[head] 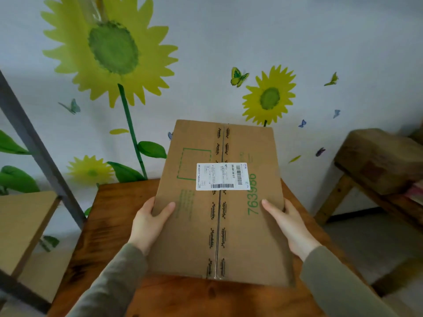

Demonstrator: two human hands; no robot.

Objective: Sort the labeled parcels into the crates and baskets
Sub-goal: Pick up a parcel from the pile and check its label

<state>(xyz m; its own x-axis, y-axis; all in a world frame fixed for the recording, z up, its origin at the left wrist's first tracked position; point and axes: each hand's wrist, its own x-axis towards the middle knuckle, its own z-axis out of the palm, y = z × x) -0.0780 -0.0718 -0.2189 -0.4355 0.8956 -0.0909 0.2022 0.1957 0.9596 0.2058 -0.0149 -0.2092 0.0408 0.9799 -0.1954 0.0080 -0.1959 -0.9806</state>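
The brown box (pixel 219 225) has a white label (pixel 222 176) on top (green numbers run beside it). It is between the two hands, over the wooden table (pixel 109 236). The left hand (pixel 152 220) grips its left edge and the right hand (pixel 288 223) grips its right edge, thumbs on top. Behind is a wall (pixel 229 42) with big painted sunflowers. A wooden bench (pixel 380 156) stands to the right.

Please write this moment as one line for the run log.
parcel: cardboard box, label up | left hand: grips left side | right hand: grips right side
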